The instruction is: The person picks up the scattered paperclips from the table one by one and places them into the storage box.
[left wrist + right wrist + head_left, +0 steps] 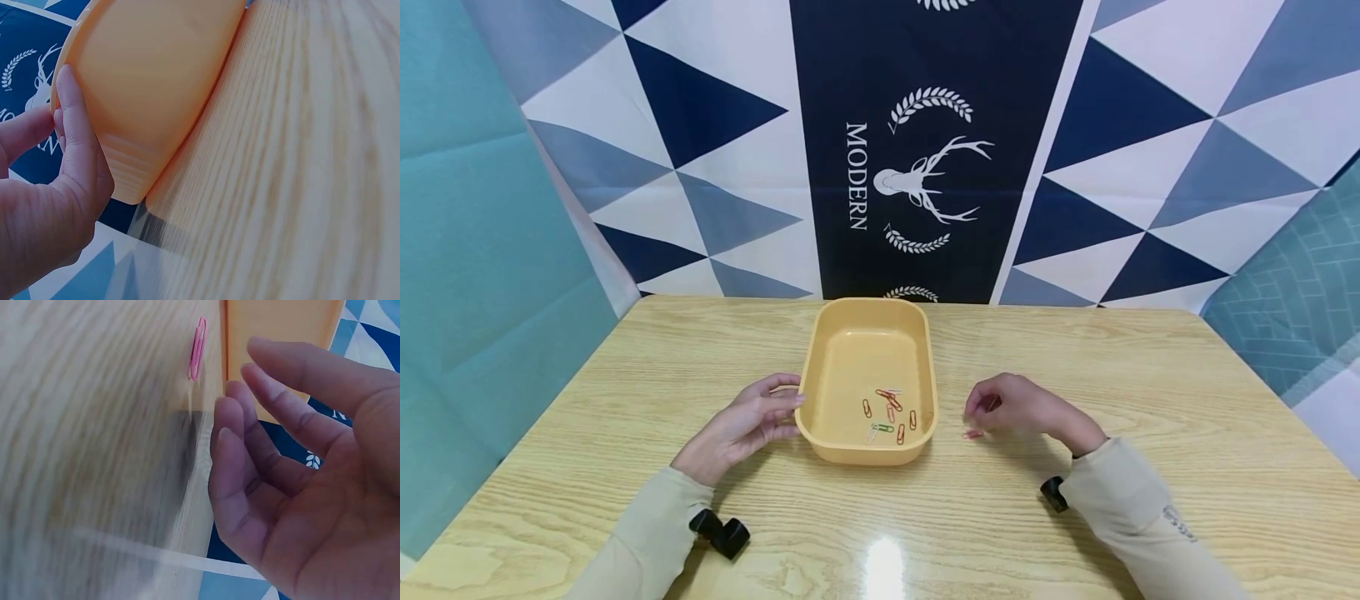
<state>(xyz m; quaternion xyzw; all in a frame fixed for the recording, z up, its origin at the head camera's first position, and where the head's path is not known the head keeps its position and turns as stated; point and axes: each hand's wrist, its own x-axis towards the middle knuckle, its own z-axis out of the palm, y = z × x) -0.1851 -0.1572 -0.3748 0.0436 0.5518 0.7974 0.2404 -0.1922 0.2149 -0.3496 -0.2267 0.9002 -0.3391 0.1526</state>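
A yellow plastic tray (867, 454) sits on the table with several paper clips (891, 402) in its near half, mostly red, one green. My left hand (752, 421) grips the tray's left rim; in the left wrist view a finger (75, 119) lies along the outer wall, with the thumb at the edge. Right of the tray, my right hand (1015, 406) hovers just over a pink paper clip (197, 350) lying on the table. Its fingers are loosely bent, and the right wrist view shows a gap between thumb and fingertips with nothing held there.
The wooden table (700, 350) has a patterned cloth (917, 167) behind it. Black wrist-camera mounts (721, 533) stick out from both sleeves. A bright light reflection (884, 567) shows near the front of the table.
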